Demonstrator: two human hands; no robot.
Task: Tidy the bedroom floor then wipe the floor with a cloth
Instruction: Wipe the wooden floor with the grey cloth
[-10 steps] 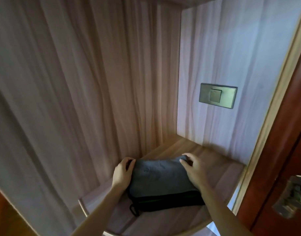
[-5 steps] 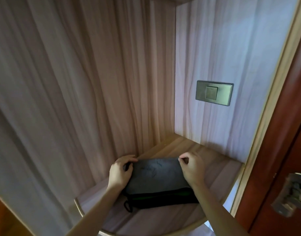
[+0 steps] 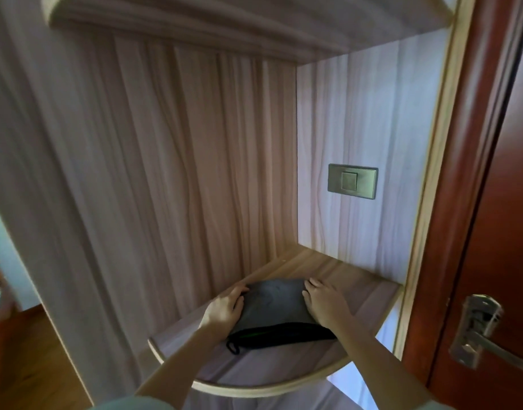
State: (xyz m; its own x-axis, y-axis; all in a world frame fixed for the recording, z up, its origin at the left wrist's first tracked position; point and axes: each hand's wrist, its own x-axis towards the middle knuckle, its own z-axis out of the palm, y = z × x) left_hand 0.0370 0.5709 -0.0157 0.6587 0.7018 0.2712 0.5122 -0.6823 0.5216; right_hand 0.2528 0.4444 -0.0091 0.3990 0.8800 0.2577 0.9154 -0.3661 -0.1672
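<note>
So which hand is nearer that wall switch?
The right hand, on the folded grey cloth's right edge, below the switch. The left hand rests on its far edge.

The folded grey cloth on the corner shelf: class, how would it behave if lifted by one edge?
The folded grey cloth would probably flop and unfold, since it looks soft. It seems light. The black pouch beneath might stay behind.

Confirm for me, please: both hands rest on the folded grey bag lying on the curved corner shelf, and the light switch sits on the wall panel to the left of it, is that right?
Not quite. In the head view the light switch is on the panel to the right, beside the door frame. The rest holds: the left hand and right hand rest on the folded grey bag, which lies on the curved corner shelf.
</note>
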